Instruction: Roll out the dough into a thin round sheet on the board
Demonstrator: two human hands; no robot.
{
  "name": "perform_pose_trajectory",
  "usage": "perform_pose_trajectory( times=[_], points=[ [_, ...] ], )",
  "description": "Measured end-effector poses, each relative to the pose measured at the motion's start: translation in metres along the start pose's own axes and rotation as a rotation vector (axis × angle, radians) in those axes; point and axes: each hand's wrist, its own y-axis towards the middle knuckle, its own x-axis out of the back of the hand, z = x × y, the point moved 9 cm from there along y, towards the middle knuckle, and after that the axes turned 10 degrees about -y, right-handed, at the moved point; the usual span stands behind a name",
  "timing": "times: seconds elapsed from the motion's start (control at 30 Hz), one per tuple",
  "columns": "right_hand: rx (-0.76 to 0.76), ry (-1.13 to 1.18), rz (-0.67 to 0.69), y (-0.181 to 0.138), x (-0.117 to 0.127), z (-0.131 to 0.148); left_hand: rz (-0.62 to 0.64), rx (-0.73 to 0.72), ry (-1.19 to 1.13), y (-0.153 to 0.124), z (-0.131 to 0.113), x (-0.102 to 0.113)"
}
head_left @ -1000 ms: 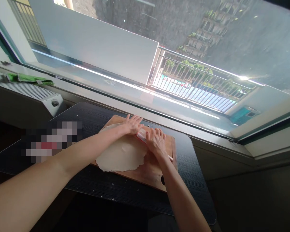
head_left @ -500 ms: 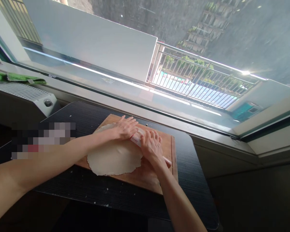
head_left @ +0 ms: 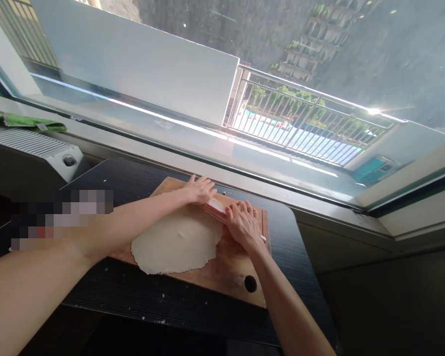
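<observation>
A large flat sheet of rolled-out dough (head_left: 176,244) with a ragged edge lies on a wooden board (head_left: 232,274). Across the dough's far right side is a rolling pin (head_left: 215,211) with a red and white label, mostly covered by my hands. My left hand (head_left: 200,190) rests on its far end, palm down with fingers stretched out. On its nearer part lies my right hand (head_left: 243,221), flat, with the fingers extended forward. My left forearm hides part of the dough's left side.
The board sits on a black table (head_left: 278,267) with white crumbs scattered on it. Behind it runs a window sill (head_left: 244,185) below a large window. At left are a white radiator (head_left: 55,151) and a green cloth (head_left: 29,121). The board has a round hole (head_left: 250,284).
Both hands have moved right with the rolling pin, which has turned so its label's red part shows. The hole in the board has come into sight beside my right forearm.
</observation>
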Motion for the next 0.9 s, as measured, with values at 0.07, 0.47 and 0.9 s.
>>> perform_pose_trajectory(
  times=[0.07, 0.47, 0.9],
  points=[
    [-0.018, 0.011, 0.019, 0.002, -0.001, -0.002, -0.046, -0.013, 0.001, -0.007, -0.004, 0.003],
    [-0.143, 0.113, 0.142, 0.022, -0.016, -0.021, 0.119, -0.024, 0.066, -0.001, -0.007, -0.014],
    [-0.017, 0.031, -0.253, 0.044, 0.011, -0.027, 0.267, -0.107, 0.089, 0.031, -0.013, -0.021]
  ],
)
